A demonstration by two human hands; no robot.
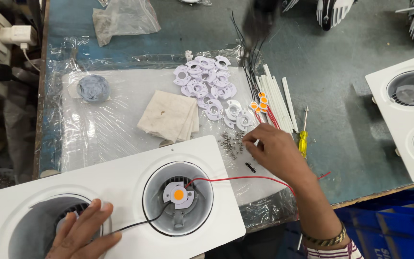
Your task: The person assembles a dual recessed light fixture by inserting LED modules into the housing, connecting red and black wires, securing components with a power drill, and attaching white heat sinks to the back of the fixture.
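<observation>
Nearest, the left hand (85,230), fingers spread flat and clamped on nothing, steadies the white 2-lamp housing (120,182) at the counter's near edge, while the right hand (274,148) pinches its fingertips together over the small screws (231,143); lifting 1 screw cleanly seems best.

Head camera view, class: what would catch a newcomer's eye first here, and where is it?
Nearest the camera lies a large white twin-light housing, its right well showing an orange-centred LED chip with red and black wires. The left hand rests on the housing's left well, while the right hand reaches to a scatter of small screws on clear plastic sheeting. Behind them sits a pile of white ring-shaped holders.
</observation>
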